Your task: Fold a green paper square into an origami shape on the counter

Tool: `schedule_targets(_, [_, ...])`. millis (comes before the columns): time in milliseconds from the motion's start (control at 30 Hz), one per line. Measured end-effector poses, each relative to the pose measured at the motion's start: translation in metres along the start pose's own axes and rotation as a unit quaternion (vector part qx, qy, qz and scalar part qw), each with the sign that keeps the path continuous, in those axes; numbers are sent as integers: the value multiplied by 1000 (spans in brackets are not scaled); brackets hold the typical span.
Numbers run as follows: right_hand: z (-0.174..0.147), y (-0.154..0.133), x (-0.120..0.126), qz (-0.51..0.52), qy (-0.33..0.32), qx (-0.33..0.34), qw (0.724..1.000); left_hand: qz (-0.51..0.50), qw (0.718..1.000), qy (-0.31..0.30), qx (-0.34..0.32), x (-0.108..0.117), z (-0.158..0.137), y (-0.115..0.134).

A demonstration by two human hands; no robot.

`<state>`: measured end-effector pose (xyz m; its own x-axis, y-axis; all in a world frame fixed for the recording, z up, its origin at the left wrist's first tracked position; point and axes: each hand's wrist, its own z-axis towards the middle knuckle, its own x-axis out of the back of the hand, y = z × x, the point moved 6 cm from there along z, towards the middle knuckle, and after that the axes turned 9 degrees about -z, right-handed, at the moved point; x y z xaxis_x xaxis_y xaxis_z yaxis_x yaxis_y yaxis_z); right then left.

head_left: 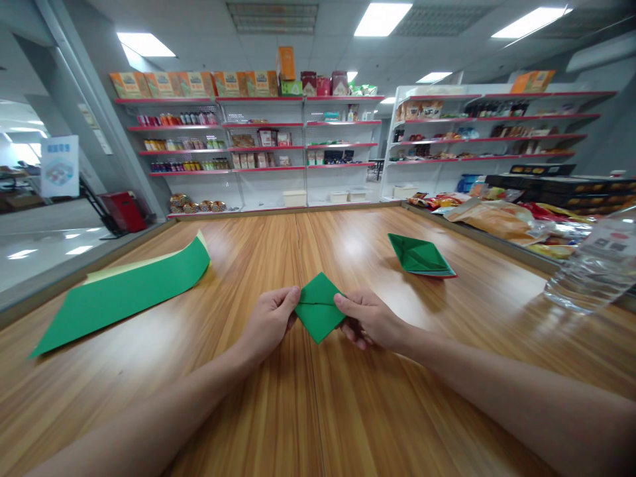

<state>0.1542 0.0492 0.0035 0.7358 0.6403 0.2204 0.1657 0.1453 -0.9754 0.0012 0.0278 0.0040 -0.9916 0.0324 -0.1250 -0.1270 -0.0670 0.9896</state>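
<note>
A small green folded paper (319,318) is held up between my hands, turned like a diamond, with a crease or slit running across its middle. My left hand (275,315) pinches its left corner, thumb on the near face. On the right corner, my right hand (370,317) grips with the thumb on top and the fingers curled behind. Farther off to the right lies a stack of green folded papers (420,255), with other colours at its lower edge. To the left rests a curled green paper sheet (129,291) with pale yellow paper behind it.
The wooden table (248,411) spreads below my arms. At its right edge stands a clear plastic bottle (593,265), near packaged snacks (501,222) and stacked black boxes (556,192). Shelves of goods (265,146) line the back.
</note>
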Motion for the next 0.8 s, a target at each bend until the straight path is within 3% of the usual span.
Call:
schedule_targets(100, [1, 0, -3, -7, -8, 2, 1000, 43, 998, -8, -36, 0, 0, 6])
schedule_targets(200, [0, -4, -3, 8, 3, 2, 1000, -15, 999, 4, -47, 1, 0, 8])
schedule_targets(400, [-5, -15, -6, 95, -9, 28, 995, -178, 984, 5, 24, -5, -3, -1])
schedule_targets(467, [-5, -11, -6, 72, 13, 28, 997, -138, 990, 12, 27, -5, -3, -2])
schedule_targets(567, [-7, -5, -11, -30, 50, 27, 998, 13, 998, 59, 20, 0, -1, 0])
schedule_targets(700, [-15, -9, -29, -150, 24, 38, 988, 178, 970, 160, -37, 10, -3, 12])
schedule_targets(800, [-22, -17, -38, -167, -7, 35, 985, 235, 949, 179, -107, 8, -7, 23])
